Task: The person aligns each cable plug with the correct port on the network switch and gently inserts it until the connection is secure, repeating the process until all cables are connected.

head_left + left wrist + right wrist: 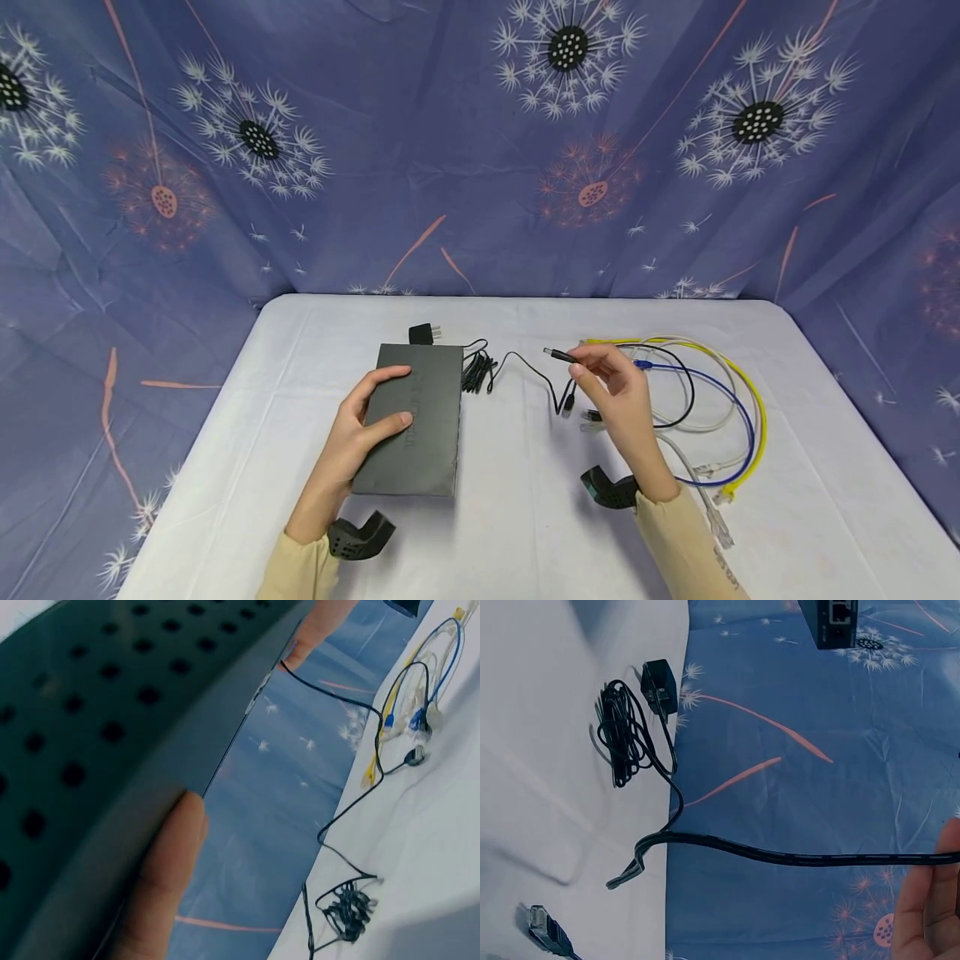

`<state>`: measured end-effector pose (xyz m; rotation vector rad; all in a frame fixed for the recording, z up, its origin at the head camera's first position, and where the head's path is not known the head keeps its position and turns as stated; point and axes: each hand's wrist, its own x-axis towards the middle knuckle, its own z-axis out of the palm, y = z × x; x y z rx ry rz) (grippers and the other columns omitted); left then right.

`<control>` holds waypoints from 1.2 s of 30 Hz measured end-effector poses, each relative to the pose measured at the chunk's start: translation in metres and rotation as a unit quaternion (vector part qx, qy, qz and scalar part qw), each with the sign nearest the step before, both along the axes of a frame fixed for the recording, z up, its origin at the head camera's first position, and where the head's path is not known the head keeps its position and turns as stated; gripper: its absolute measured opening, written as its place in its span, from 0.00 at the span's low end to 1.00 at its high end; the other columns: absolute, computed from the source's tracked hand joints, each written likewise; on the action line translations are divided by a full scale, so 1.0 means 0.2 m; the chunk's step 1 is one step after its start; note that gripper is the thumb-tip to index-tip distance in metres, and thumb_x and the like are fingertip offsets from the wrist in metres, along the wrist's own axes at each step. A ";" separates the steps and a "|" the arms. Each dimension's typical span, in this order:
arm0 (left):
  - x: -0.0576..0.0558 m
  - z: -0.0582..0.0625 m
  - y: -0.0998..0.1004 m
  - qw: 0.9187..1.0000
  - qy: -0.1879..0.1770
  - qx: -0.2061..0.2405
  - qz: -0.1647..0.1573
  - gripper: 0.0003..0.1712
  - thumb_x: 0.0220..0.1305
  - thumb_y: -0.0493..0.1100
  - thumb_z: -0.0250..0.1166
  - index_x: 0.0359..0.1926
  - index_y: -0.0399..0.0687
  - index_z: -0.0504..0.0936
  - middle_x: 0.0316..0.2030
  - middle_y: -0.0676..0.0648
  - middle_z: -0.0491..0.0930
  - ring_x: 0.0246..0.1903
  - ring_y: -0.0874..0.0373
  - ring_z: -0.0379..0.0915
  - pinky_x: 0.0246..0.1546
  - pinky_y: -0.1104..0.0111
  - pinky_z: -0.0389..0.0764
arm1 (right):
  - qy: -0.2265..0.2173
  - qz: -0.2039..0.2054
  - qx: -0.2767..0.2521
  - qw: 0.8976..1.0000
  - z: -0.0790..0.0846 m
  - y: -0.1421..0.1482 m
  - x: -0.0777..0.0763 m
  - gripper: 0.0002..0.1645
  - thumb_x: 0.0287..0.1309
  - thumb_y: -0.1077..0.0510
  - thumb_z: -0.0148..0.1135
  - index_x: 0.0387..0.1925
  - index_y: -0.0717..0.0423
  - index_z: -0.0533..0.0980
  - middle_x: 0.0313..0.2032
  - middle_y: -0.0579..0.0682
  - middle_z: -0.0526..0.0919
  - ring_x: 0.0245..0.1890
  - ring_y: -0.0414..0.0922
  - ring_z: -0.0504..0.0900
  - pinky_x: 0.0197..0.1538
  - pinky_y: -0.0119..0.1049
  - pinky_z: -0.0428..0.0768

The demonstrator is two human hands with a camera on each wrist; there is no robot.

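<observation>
In the head view, my left grip is curled round the left side of the dark grey box, thumb and a finger spread on its upper face; the box is over the left half of the desk, its far edge just in front of the black adapter. My right grip is narrow, pinching the black plug between thumb and fingertips, its tip turned toward the box. A broad strip of white cloth runs between the box's right edge and my right grip, crossed toward the back by the thin black cord coming off its coil near the box's far right corner. Beyond my right grip, the yellow cable and blue cable loop inside the desk's right edge. In the left wrist view, the box's perforated face fills the upper left, one finger lying along its edge, and the coil lies well apart below. In the right wrist view, the cord stretches from my fingers across the patterned curtain, then bends to the desk; the box's corner with a port shows above, well apart from the cord.
</observation>
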<state>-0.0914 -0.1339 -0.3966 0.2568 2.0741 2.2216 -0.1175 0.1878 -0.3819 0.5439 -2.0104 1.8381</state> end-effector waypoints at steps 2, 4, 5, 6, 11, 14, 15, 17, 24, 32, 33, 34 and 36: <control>0.00 0.00 0.01 1.000 0.000 0.002 -0.004 0.31 0.57 0.32 0.66 0.62 0.47 0.70 0.57 0.43 0.66 0.52 0.47 0.63 0.48 0.61 0.70 | 0.005 0.003 -0.006 1.000 0.00 -0.01 0.00 0.11 0.60 0.68 0.60 0.42 0.73 0.75 0.34 0.55 0.77 0.36 0.42 0.76 0.47 0.32 0.72; 0.00 0.01 0.02 1.000 0.001 0.005 -0.009 0.31 0.57 0.32 0.66 0.63 0.47 0.70 0.58 0.43 0.66 0.53 0.46 0.63 0.48 0.59 0.70 | 0.010 0.007 -0.012 1.000 -0.01 -0.01 0.01 0.11 0.60 0.68 0.61 0.42 0.73 0.75 0.34 0.55 0.77 0.36 0.42 0.76 0.47 0.32 0.72; 0.00 0.01 0.03 1.000 0.001 0.006 -0.012 0.31 0.57 0.33 0.66 0.63 0.47 0.70 0.58 0.43 0.66 0.53 0.46 0.62 0.48 0.59 0.70 | 0.012 0.008 -0.014 1.000 -0.01 -0.02 0.01 0.11 0.60 0.68 0.61 0.42 0.73 0.75 0.34 0.55 0.77 0.36 0.42 0.76 0.47 0.32 0.72; 0.00 0.01 0.03 1.000 0.001 0.006 -0.013 0.32 0.57 0.33 0.66 0.63 0.48 0.70 0.58 0.43 0.65 0.53 0.46 0.62 0.49 0.58 0.70 | 0.016 0.012 -0.016 1.000 -0.01 -0.02 0.01 0.10 0.60 0.69 0.61 0.42 0.73 0.75 0.34 0.55 0.77 0.36 0.42 0.75 0.47 0.32 0.72; 0.00 0.02 0.05 1.000 -0.003 0.016 -0.024 0.32 0.57 0.33 0.65 0.63 0.48 0.70 0.59 0.43 0.65 0.53 0.45 0.62 0.48 0.57 0.70 | 0.017 0.018 -0.016 1.000 -0.01 -0.04 0.02 0.09 0.59 0.70 0.60 0.41 0.73 0.75 0.34 0.54 0.77 0.38 0.43 0.76 0.48 0.32 0.72; 0.00 0.02 0.07 0.999 -0.001 0.021 -0.031 0.32 0.57 0.33 0.65 0.63 0.49 0.70 0.58 0.42 0.65 0.52 0.44 0.62 0.48 0.56 0.70 | 0.015 0.019 -0.013 1.000 -0.01 -0.05 0.02 0.08 0.59 0.72 0.60 0.41 0.72 0.75 0.35 0.55 0.78 0.38 0.42 0.75 0.48 0.33 0.72; 0.00 0.02 0.07 0.999 0.000 0.022 -0.033 0.32 0.57 0.33 0.65 0.63 0.49 0.70 0.59 0.42 0.65 0.52 0.44 0.62 0.48 0.56 0.70 | 0.016 0.020 -0.012 1.000 -0.01 -0.05 0.02 0.08 0.58 0.73 0.59 0.41 0.72 0.75 0.35 0.55 0.78 0.38 0.42 0.75 0.48 0.33 0.71; 0.00 0.03 0.08 0.999 0.005 0.022 -0.035 0.32 0.57 0.34 0.65 0.63 0.48 0.70 0.59 0.43 0.65 0.53 0.44 0.62 0.49 0.55 0.69 | 0.017 0.020 -0.006 1.000 -0.01 -0.06 0.02 0.09 0.57 0.76 0.58 0.40 0.72 0.76 0.35 0.55 0.78 0.37 0.41 0.75 0.48 0.32 0.71; 0.00 0.04 0.10 0.999 0.011 0.023 -0.043 0.31 0.57 0.34 0.65 0.63 0.49 0.71 0.58 0.42 0.65 0.53 0.44 0.62 0.49 0.54 0.68 | 0.000 0.019 0.021 1.000 -0.01 -0.07 0.03 0.10 0.56 0.76 0.57 0.41 0.70 0.76 0.38 0.51 0.78 0.37 0.42 0.74 0.49 0.33 0.71; 0.00 0.05 0.12 0.998 0.015 0.023 -0.049 0.31 0.57 0.34 0.65 0.63 0.49 0.71 0.57 0.42 0.66 0.51 0.44 0.62 0.48 0.55 0.69 | -0.022 0.027 0.040 0.999 -0.03 -0.09 0.03 0.09 0.57 0.74 0.59 0.42 0.68 0.77 0.38 0.51 0.79 0.39 0.43 0.75 0.51 0.34 0.70; 0.00 0.05 0.12 0.998 0.016 0.024 -0.050 0.31 0.57 0.34 0.65 0.63 0.49 0.71 0.57 0.42 0.66 0.51 0.44 0.62 0.48 0.55 0.69 | -0.023 0.028 0.042 0.998 -0.03 -0.09 0.03 0.10 0.57 0.74 0.59 0.42 0.68 0.77 0.38 0.51 0.79 0.39 0.43 0.75 0.51 0.34 0.70; 0.00 0.05 0.12 0.998 0.016 0.025 -0.052 0.31 0.57 0.34 0.65 0.63 0.49 0.71 0.57 0.41 0.66 0.51 0.44 0.62 0.48 0.55 0.69 | -0.024 0.030 0.043 0.998 -0.03 -0.09 0.02 0.10 0.57 0.74 0.59 0.42 0.68 0.77 0.38 0.52 0.79 0.40 0.43 0.75 0.51 0.34 0.70; 0.00 0.05 0.13 0.998 0.016 0.027 -0.056 0.31 0.57 0.34 0.65 0.63 0.48 0.71 0.56 0.41 0.66 0.51 0.44 0.62 0.47 0.56 0.70 | -0.024 0.032 0.046 0.998 -0.03 -0.10 0.02 0.10 0.57 0.75 0.59 0.42 0.68 0.77 0.38 0.53 0.79 0.40 0.43 0.75 0.51 0.34 0.70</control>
